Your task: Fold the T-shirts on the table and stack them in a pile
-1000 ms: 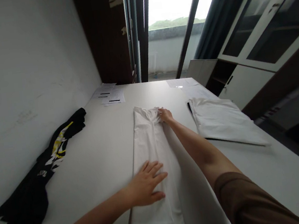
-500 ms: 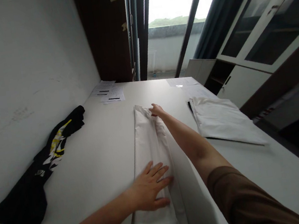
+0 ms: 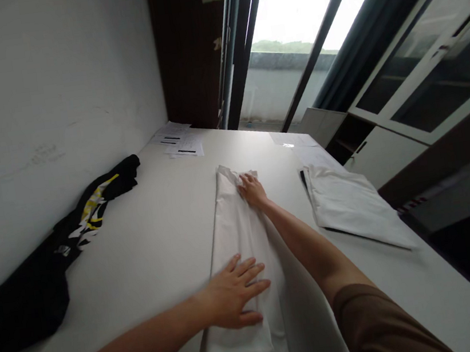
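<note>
A white garment (image 3: 236, 230), folded into a long strip, lies lengthwise on the white table in front of me. Flat on its near half rests my left hand (image 3: 235, 294), fingers spread. At the far end, my right hand (image 3: 252, 190) lies on the bunched upper part of the cloth, palm down with its fingers a little apart. Some fabric under both hands is hidden. Whether the garment is a shirt or something else I cannot tell.
A black garment (image 3: 52, 269) with a yellow and white print lies along the wall at left. Folded white cloth (image 3: 346, 199) with a dark edge under it sits at right. Papers (image 3: 182, 142) lie at the far left corner, more sheets (image 3: 295, 139) at the far right.
My right hand has gone from gripping the far right edge of the garment to lying on its top. My left hand stays in place. The view has tilted slightly.
</note>
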Action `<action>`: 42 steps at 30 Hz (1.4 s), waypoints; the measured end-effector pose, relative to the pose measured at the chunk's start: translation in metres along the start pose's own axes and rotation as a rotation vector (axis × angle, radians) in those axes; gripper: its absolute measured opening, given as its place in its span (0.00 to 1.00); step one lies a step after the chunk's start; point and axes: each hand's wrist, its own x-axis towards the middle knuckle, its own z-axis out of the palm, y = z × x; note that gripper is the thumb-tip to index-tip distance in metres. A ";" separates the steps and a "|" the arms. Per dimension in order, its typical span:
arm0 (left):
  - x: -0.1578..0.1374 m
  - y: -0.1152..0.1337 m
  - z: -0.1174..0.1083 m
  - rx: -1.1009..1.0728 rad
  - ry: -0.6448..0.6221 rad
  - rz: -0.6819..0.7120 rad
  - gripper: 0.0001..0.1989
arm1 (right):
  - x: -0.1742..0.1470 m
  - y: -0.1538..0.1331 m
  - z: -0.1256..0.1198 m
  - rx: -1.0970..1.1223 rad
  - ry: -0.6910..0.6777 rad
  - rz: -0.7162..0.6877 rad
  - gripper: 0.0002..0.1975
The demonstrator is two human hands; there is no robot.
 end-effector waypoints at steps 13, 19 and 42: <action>0.001 -0.005 0.003 0.014 0.098 -0.129 0.36 | 0.025 0.033 -0.003 -0.078 -0.355 -0.002 0.34; 0.003 -0.003 0.003 -0.004 0.046 -0.104 0.38 | 0.037 0.006 -0.002 -0.123 -0.215 -0.088 0.31; 0.013 0.007 -0.010 -0.022 -0.063 -0.136 0.42 | 0.113 -0.028 0.031 -0.030 -0.300 -0.139 0.34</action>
